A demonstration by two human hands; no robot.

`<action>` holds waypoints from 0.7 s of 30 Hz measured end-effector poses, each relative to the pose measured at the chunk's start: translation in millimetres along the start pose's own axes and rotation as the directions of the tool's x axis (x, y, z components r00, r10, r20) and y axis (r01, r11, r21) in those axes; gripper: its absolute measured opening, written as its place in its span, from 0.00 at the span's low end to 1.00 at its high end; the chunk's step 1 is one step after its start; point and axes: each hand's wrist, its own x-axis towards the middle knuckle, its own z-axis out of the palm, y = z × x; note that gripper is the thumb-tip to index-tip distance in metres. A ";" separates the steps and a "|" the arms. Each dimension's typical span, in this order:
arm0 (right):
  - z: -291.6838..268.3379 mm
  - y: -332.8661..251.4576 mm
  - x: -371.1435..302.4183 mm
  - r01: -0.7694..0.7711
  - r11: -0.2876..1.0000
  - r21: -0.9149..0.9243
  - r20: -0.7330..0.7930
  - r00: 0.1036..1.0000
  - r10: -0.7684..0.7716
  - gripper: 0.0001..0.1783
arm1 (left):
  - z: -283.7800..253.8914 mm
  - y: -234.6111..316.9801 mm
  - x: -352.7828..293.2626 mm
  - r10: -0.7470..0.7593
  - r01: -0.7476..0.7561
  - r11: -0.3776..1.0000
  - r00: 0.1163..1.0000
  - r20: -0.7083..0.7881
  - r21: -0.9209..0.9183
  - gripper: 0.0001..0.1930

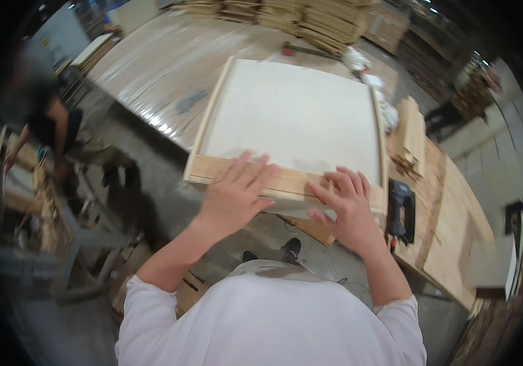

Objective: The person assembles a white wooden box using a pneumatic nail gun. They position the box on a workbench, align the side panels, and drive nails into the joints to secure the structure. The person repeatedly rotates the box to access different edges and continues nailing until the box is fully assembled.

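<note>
In front of me lies a wooden drawer-like box [298, 116] with a white panel framed by pale wood strips. A wider bare wood strip [289, 181] runs along its near edge. My left hand [237, 192] lies flat on the left part of that strip, fingers stretched toward the white panel. Over the strip's right part is my right hand [348, 204], its fingers spread and bent a little, the thumb near the front face. Neither hand holds anything. A black nail gun [400, 212] lies just right of the box.
The box rests on a plastic-covered worktable [145, 67]. Wood strips [409, 135] are stacked at right, on a plywood surface [441, 210]. White crumpled bags [359, 61] lie behind the box. Stacked boards [310, 24] line the back. Another person [51, 97] works at left; one more [472, 91] is far right.
</note>
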 end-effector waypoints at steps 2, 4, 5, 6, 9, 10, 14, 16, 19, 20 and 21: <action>-1.9 23.1 5.0 -0.052 0.997 0.053 -0.122 0.991 0.058 0.28 | -7.2 -1.4 4.6 0.013 -0.013 1.000 1.000 -0.017 -0.012 0.34; -6.8 49.6 7.6 -0.122 0.990 0.073 -0.234 0.963 0.136 0.29 | -4.4 -2.1 2.7 0.021 -0.020 1.000 0.998 -0.053 0.020 0.34; -10.6 63.0 9.4 -0.173 0.982 0.069 -0.288 0.939 0.186 0.30 | 1.4 -4.2 -0.1 0.027 -0.022 0.998 0.996 -0.083 0.059 0.34; -14.8 75.8 10.7 -0.222 0.973 0.066 -0.344 0.910 0.231 0.31 | 5.0 -5.1 -0.2 0.034 -0.022 0.995 0.992 -0.118 0.098 0.33; -20.1 101.0 20.1 -0.307 0.946 0.103 -0.411 0.853 0.322 0.33 | 10.5 -1.9 1.2 -0.005 0.015 0.997 0.988 -0.152 0.069 0.32; -20.6 101.6 26.4 -0.319 0.945 0.066 -0.391 0.863 0.319 0.34 | 12.6 1.3 4.0 -0.001 0.015 0.997 0.983 -0.181 0.072 0.31; 3.6 89.1 46.4 -0.218 0.963 -0.157 -0.217 0.959 0.181 0.35 | 24.2 3.1 5.8 0.029 0.004 0.992 0.967 -0.254 0.128 0.26; 20.3 83.3 38.7 -0.150 0.976 -0.155 -0.085 0.987 0.138 0.36 | 31.4 2.4 8.6 0.072 -0.008 0.981 0.943 -0.324 0.193 0.24; 17.8 83.7 36.8 -0.169 0.980 -0.108 -0.079 0.984 0.161 0.37 | 47.6 -7.6 8.2 0.170 -0.062 0.960 0.903 -0.394 0.272 0.24; 15.0 87.8 35.5 -0.146 0.980 -0.136 -0.154 0.980 0.125 0.36 | 52.4 -17.6 11.3 0.184 -0.079 0.962 0.893 -0.411 0.261 0.24; 12.1 92.4 35.5 -0.116 0.980 -0.161 -0.228 0.971 0.078 0.36 | 54.9 -32.5 13.9 0.195 -0.089 0.963 0.883 -0.427 0.256 0.24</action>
